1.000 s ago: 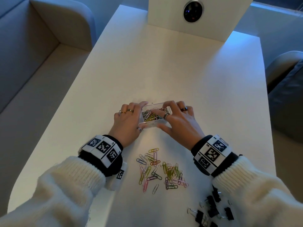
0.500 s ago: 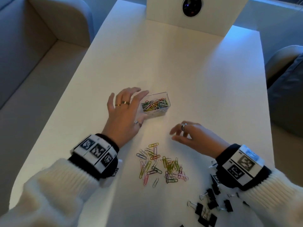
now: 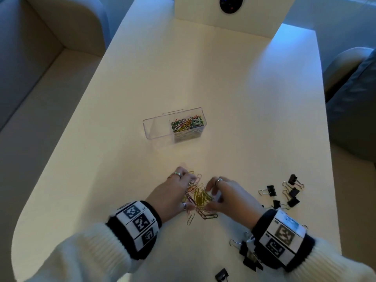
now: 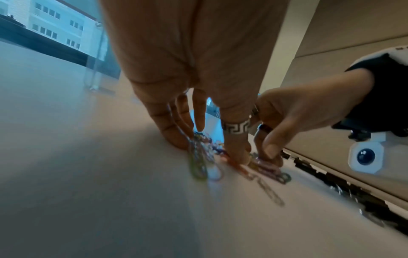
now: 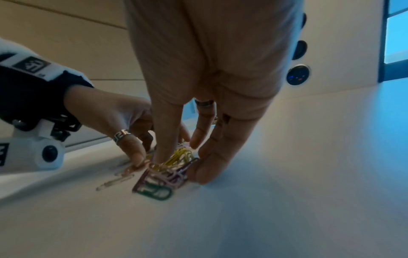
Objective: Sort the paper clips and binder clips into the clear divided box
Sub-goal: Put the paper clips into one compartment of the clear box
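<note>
The clear divided box (image 3: pixel 157 131) stands mid-table; its right compartment holds a heap of coloured paper clips (image 3: pixel 187 124) and its left compartment holds nothing. Nearer me lies a loose pile of coloured paper clips (image 3: pixel 200 197). My left hand (image 3: pixel 186 191) and right hand (image 3: pixel 212 197) bracket that pile from either side, fingertips down on the table. In the left wrist view my left hand (image 4: pixel 212 144) has clips (image 4: pixel 198 162) between fingers and thumb. In the right wrist view my right hand (image 5: pixel 181 157) pinches the bunched clips (image 5: pixel 174 164). Black binder clips (image 3: pixel 289 194) lie to the right.
More black binder clips (image 3: pixel 247 255) lie by my right wrist near the table's front edge. A white stand with a dark lens (image 3: pixel 230 5) rises at the far end. Sofas flank the white table (image 3: pixel 244 98) on the left and right.
Both hands left the box and drew back toward me onto the loose pile. The scattered paper clips are now bunched together between the hands.
</note>
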`<state>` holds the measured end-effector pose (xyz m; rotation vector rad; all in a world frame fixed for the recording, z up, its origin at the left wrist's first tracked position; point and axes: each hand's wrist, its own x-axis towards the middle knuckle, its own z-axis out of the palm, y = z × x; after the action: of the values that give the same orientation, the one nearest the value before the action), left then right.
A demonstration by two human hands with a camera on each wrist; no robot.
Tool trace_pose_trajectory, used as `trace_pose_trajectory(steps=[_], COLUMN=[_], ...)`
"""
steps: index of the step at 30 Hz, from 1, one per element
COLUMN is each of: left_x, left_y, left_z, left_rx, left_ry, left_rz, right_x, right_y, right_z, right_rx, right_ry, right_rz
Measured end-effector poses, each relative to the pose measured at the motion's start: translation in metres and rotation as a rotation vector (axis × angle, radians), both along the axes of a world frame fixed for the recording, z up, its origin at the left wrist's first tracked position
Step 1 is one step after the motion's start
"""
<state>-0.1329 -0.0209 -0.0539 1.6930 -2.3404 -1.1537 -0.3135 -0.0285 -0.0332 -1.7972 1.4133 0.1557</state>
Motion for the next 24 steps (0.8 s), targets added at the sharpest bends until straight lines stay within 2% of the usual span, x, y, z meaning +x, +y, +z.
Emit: trace_pose_trajectory(steps=[2,7,13,16,19,22,24], left_x=[0.000,0.006,-0.006,-0.003,-0.004,-0.003,0.003], left_y=[-0.001,0.015,0.013,0.010,0.008,0.005,0.003], left_z=[0.004,0.001,-0.009,-0.009,-0.011,-0.013,-0.010], left_rx=[-0.025,0.008,-0.063,-0.194,-0.185,-0.151,-0.177], left_ry=[-0.002,-0.083,0.113,0.034,-0.047,0.083,0.174], left_rz=[-0.007,-0.066,-0.005,0.018,-0.024,-0.058,-0.002], right_x=[-0.005,-0.011,0.000,-0.001,-0.001,-0.003,-0.006], right_y=[0.000,0.017,0.024,0.020,0.014,0.010,0.006], right_z=[0.002,-0.001,-0.011,-0.012,-0.011,-0.011,-0.010], right_rx=[-0.036,-0.024,-0.120,-0.139,-0.146,-0.165,-0.182], right_ry=[-0.016,0.124,0.056,0.082,0.061,0.062,0.072], right_rz=[-0.037,0.040,0.058,0.110,0.152,0.193,0.243])
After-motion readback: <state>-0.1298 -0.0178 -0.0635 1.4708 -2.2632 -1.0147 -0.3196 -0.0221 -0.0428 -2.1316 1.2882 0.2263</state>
